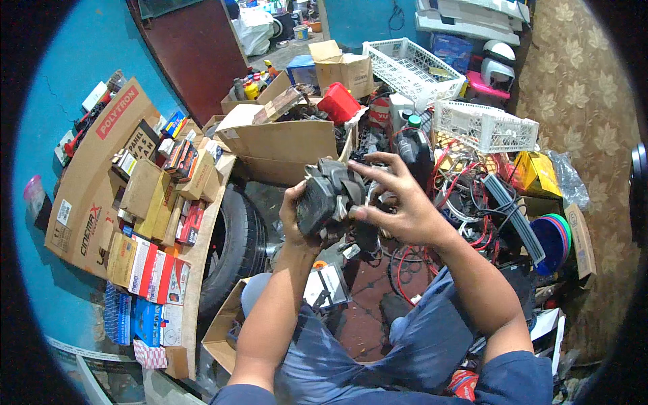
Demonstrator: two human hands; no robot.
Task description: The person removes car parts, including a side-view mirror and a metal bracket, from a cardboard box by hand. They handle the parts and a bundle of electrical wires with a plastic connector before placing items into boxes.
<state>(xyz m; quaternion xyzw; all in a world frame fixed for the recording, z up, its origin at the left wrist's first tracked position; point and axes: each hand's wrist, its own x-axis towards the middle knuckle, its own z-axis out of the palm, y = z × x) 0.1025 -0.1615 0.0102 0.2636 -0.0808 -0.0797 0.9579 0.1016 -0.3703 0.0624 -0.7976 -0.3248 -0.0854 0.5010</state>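
My left hand (pixel 293 217) grips a black device (pixel 319 202), or a bundle of black parts, with a strap or cable wound about it; its exact kind cannot be told. On the right side of this bundle, my right hand (pixel 395 197) is raised with thumb and fingers spread, the fingertips close to or touching it. Below the hands, a clear plastic packet with a white sheet (pixel 326 284) lies near my left knee. A large cardboard box (pixel 283 147) with mixed parts stands just beyond the bundle.
Small product boxes (pixel 157 273) crowd a wooden shelf board at left, beside a tyre (pixel 238 243). Tangled red and black cables (pixel 466 202) lie at right under a white plastic crate (pixel 486 126). A black bottle with a green cap (pixel 412 142) stands ahead. An open carton (pixel 223 324) is by my left leg.
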